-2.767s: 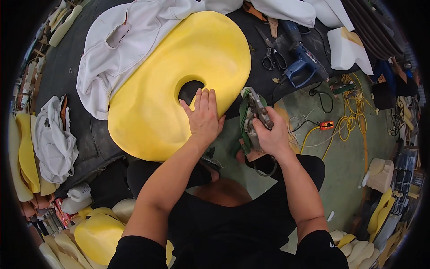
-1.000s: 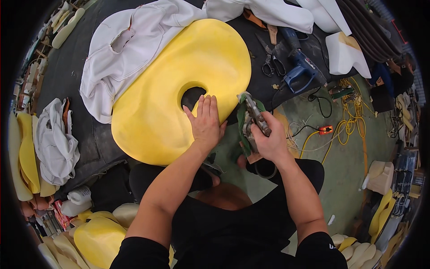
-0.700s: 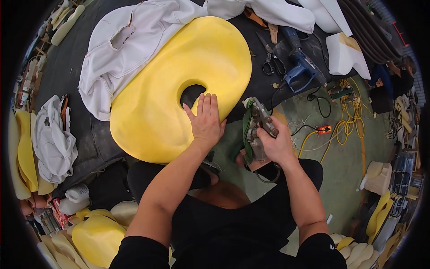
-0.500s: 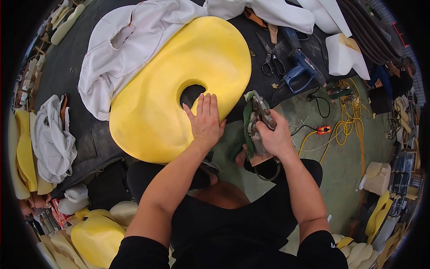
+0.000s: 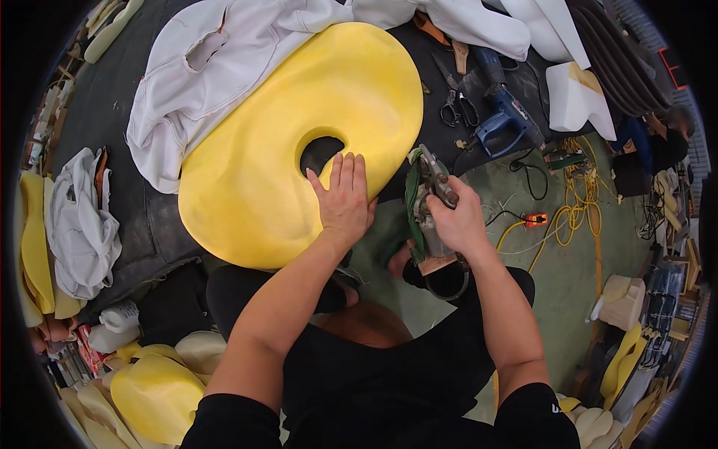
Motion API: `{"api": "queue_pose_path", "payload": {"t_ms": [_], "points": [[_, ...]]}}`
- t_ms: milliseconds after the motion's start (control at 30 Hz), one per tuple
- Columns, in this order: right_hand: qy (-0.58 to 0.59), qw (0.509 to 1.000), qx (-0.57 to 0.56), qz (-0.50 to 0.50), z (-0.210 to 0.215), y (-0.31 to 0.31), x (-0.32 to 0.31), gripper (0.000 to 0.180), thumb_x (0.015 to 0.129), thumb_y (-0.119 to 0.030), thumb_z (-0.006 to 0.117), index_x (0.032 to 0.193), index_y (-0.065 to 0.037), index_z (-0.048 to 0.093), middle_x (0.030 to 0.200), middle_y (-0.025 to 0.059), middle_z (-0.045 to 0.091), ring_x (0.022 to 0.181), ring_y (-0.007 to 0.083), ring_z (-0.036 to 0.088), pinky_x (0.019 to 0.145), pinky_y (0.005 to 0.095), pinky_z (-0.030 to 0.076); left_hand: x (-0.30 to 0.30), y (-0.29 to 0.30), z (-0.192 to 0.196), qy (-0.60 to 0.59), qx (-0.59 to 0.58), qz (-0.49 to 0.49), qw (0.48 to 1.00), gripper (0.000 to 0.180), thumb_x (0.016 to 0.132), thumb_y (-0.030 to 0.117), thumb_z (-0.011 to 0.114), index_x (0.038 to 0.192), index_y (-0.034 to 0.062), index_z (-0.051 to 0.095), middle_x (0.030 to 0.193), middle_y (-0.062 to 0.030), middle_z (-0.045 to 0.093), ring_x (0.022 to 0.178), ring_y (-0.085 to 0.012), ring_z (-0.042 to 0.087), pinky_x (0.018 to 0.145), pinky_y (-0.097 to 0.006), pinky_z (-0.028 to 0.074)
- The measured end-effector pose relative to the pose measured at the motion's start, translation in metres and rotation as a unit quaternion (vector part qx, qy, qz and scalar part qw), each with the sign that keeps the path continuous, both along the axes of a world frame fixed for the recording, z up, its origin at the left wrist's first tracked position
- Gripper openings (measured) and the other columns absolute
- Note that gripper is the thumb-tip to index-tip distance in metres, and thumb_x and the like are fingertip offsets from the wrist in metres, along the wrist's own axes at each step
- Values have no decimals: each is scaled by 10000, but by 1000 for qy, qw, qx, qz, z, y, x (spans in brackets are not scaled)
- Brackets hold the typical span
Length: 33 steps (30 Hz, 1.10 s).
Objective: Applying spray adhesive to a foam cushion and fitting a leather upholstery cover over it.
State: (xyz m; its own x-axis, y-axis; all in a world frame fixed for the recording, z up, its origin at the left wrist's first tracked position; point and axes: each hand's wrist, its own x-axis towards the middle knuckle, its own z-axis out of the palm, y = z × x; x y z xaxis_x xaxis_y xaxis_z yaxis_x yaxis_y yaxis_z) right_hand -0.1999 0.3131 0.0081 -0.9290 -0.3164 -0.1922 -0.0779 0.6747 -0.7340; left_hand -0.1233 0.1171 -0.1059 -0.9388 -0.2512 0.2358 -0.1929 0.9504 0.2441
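A large yellow foam cushion [image 5: 247, 179] with an oval hole lies at a slant across the black-covered work surface. My left hand [image 5: 344, 198] rests flat on it beside the hole, fingers stretched out. My right hand [image 5: 458, 217] is wrapped round a worn grey metal hand tool [image 5: 430, 194] with a green part along its left side; its exact kind is not plain. The tool hangs to the right of the cushion, apart from it, over the floor. A dark hose loops beneath it.
White fabric covers [image 5: 176, 105] lie along the cushion's far left edge. Black-handled scissors [image 5: 452, 105] and a blue power tool [image 5: 507, 120] sit at the right. Yellow cable [image 5: 572, 217] coils on the green floor [image 5: 557, 299]. More foam pieces [image 5: 153, 396] are piled lower left.
The view has shifted slightly. Both hands stay nearly in place, the left on the cushion and the right on the tool, which has barely moved.
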Motion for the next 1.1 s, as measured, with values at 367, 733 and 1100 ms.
{"api": "queue_pose_path", "payload": {"t_ms": [367, 733, 1100], "points": [[-9, 1000, 18, 22, 3, 2, 4, 315, 895, -180, 693, 1118, 42, 688, 874, 169, 743, 778, 238, 681, 753, 379, 527, -1, 1, 2, -3, 11, -3, 1000, 997, 764, 337, 892, 1579, 34, 406, 1589, -115, 470, 1548, -296, 381, 1194, -784, 168], [-17, 994, -55, 97, 1, 6, 10, 255, 888, -180, 683, 987, 50, 640, 772, 196, 643, 718, 328, 625, 703, 434, 489, 51, -59, 19, -42, -24, -68, 996, 985, 760, 368, 895, 1560, 34, 428, 1565, -130, 483, 1553, -297, 377, 1187, -796, 177], [-141, 972, -89, 167, -15, -16, 27, 172, 887, -120, 708, 969, 27, 670, 775, 113, 664, 710, 193, 611, 699, 362, 495, 109, -100, 6, -58, -65, -78, 993, 950, 803, 402, 840, 1589, 71, 421, 1608, -92, 455, 1556, -285, 371, 1193, -782, 178]]}}
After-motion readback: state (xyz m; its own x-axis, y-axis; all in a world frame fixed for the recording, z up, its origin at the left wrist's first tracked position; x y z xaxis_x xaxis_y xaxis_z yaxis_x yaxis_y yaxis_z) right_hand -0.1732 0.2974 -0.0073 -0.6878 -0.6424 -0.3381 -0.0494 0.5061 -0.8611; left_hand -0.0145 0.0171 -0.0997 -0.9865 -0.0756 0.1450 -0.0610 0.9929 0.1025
